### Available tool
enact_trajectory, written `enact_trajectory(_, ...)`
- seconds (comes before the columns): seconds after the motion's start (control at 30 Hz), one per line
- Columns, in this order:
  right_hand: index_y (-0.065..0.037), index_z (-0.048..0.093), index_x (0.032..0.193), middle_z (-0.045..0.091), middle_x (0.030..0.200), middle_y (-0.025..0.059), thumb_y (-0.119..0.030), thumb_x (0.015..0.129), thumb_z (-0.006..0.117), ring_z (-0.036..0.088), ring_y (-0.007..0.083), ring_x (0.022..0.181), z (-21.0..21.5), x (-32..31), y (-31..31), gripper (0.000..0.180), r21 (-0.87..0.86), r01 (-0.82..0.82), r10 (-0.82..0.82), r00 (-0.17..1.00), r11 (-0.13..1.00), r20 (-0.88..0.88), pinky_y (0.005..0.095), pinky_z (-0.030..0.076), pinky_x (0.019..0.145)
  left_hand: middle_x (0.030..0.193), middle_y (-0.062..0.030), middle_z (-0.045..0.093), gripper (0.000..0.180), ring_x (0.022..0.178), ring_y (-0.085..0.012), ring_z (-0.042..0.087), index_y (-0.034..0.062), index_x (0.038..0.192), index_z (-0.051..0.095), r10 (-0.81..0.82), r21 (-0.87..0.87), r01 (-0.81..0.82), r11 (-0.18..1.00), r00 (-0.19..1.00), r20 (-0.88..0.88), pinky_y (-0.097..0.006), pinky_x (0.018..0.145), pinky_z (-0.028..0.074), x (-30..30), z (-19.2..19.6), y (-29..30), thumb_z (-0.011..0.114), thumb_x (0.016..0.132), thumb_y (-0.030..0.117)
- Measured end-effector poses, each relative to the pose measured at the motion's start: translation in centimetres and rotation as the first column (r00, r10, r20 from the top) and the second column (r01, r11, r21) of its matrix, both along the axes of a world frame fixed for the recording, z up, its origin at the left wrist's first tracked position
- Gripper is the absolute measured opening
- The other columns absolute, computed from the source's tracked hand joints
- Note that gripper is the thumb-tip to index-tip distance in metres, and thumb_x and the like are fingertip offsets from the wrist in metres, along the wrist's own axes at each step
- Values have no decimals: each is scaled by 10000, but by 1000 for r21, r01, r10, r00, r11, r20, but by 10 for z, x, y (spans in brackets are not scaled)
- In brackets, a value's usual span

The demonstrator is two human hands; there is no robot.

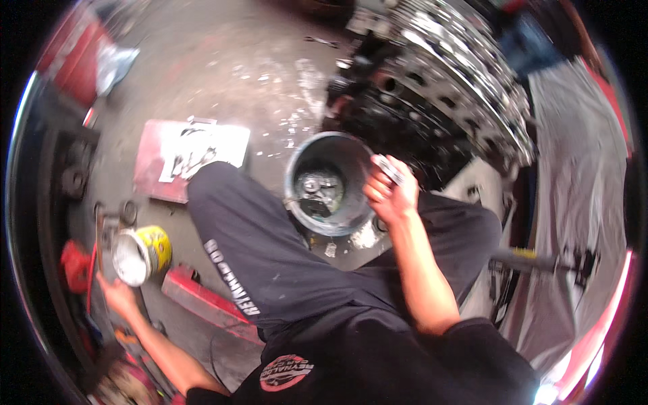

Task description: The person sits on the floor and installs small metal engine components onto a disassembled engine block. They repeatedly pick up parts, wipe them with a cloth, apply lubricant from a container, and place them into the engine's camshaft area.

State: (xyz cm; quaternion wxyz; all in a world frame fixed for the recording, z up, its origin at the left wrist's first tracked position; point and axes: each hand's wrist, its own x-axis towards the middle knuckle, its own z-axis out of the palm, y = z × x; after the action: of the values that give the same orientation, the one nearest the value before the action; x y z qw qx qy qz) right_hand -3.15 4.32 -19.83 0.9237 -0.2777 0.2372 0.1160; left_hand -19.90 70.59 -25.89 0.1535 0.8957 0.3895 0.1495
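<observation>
One small silvery metal part (390,169), blurry on my end, right of frame center by the blue-grey bucket (354,172); right hand (397,194) has fingers curled around it. Left hand (121,298)'s at the yellow-and-white tub (157,247), lower left, can't tell its grip. Engine (466,88) crowds upper right.

Lettering is found on three items. Trousers (283,250): a single line of white capital letters runs along the left thigh, large and legible. Shirt (418,371): the black fabric bears a round badge (287,373) in red and black, with white capitals set in two lines across its middle; the lettering is partly legible. White bucket (131,263): a yellow label (156,246) wraps its side and carries dark printing, too small and blurred to read. The wording is not transcribed in this report.
</observation>
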Motion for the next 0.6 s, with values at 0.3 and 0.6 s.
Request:
enact_trajectory(0.3,-23,655,925,385,581,-44,-330,1026,516,325,77,430,19,-12,-10,351,173,89,-97,995,981,38,259,282,413,913,-113,699,704,764,-254,654,59,1532,473,-801,-52,941,334,312,512,-394,759,538,122,142,-423,612,846,-18)
enact_trajectory(0.6,-28,680,924,536,628,3,-297,1009,545,353,77,415,40,-32,-39,313,-102,323,-329,944,941,-39,266,281,373,970,-107,714,703,760,-236,690,88,1560,442,-874,-208,965,-160,-41,484,-371,693,555,140,108,-560,589,885,-39)
